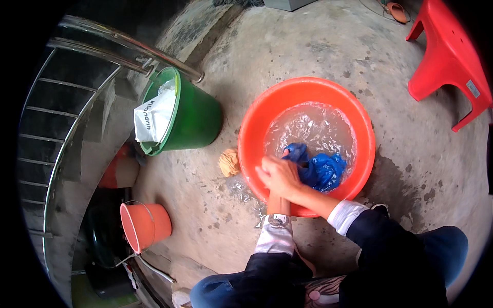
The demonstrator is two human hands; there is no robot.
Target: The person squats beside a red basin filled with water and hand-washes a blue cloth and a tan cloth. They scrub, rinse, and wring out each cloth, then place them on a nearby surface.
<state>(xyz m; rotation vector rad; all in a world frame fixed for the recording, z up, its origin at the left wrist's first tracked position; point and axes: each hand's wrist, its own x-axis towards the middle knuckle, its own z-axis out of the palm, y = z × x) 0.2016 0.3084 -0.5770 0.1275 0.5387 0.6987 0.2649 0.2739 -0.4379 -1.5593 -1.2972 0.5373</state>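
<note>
My right hand crosses over my left hand at the near-left side of an orange-red plastic basin. A wet blue cloth is bunched against both hands, and its loose end spreads to the right into the water. My right hand is closed and slightly smeared by motion. Most of my left hand lies hidden under it; its wrist shows, and a reddish fingertip presses into the cloth. Cloudy, sudsy water ripples in the basin.
Left of the basin, a crumpled yellow-orange cloth lies on wet concrete. A green bucket with a white bag, a small orange bucket and a metal railing stand further left. A red plastic stool is far right.
</note>
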